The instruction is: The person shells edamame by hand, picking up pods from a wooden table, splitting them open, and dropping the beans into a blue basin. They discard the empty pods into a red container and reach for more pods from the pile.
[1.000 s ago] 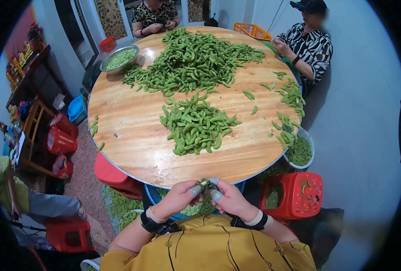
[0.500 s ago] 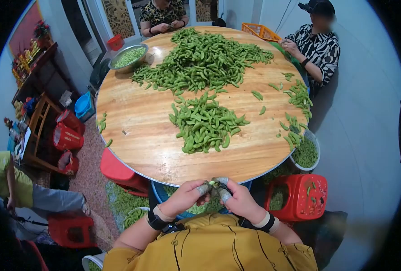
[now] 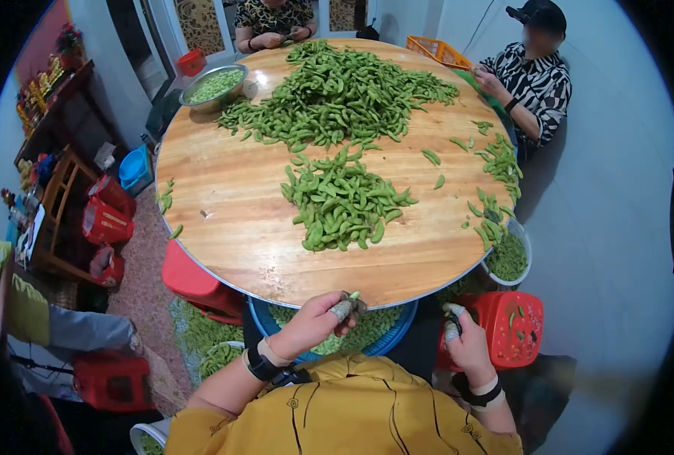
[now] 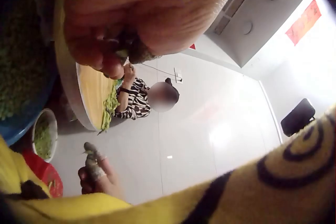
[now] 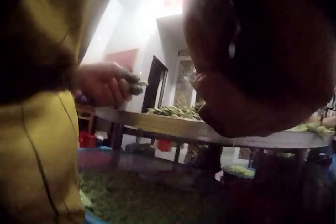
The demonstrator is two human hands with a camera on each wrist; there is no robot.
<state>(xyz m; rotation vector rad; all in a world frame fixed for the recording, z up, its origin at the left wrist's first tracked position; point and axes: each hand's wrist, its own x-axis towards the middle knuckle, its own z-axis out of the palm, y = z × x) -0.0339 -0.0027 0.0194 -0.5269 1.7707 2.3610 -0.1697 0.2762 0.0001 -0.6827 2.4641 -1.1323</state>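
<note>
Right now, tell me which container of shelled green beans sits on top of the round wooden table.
The metal bowl at the table's far left edge; the blue basin and white bowl sit below the tabletop.

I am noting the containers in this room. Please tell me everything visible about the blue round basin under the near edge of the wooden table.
The blue round basin looks like plastic, with a thin rim. It sits low, just below the near edge of the round wooden table, which hides its far part. It holds a layer of small green shelled beans. The left hand, pinching a pod, is over it; whether it touches the basin cannot be told.
</note>
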